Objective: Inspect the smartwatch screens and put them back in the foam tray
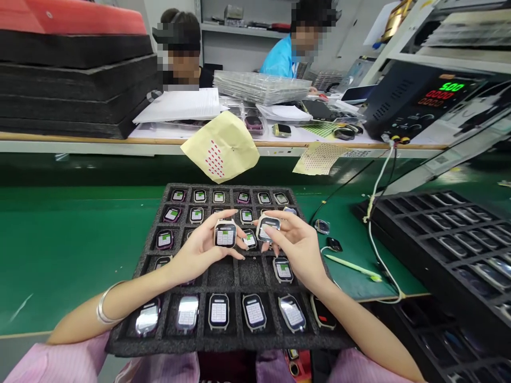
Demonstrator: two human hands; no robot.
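Observation:
My left hand point(203, 246) is closed around the edges of a smartwatch point(225, 234) with a pale case, its lit screen facing up. In my right hand point(297, 242) is a second pale smartwatch point(268, 227), with the thumb lying on its screen. Both are held above a black foam tray point(251, 272) with rows of square pockets. Most pockets hold strapless smartwatches, such as a lit one point(219, 312) in the front row. Two pockets below my hands hold no watch. My forearms and hands cover parts of the tray.
Right of the tray lie a green pen point(351, 267), a small black charger puck point(334, 244) and cables. Another foam tray point(459, 234) stands at right. Behind are a shelf edge with a yellow sheet point(223, 146), a power supply point(423, 101), stacked foam point(72, 80) and two people.

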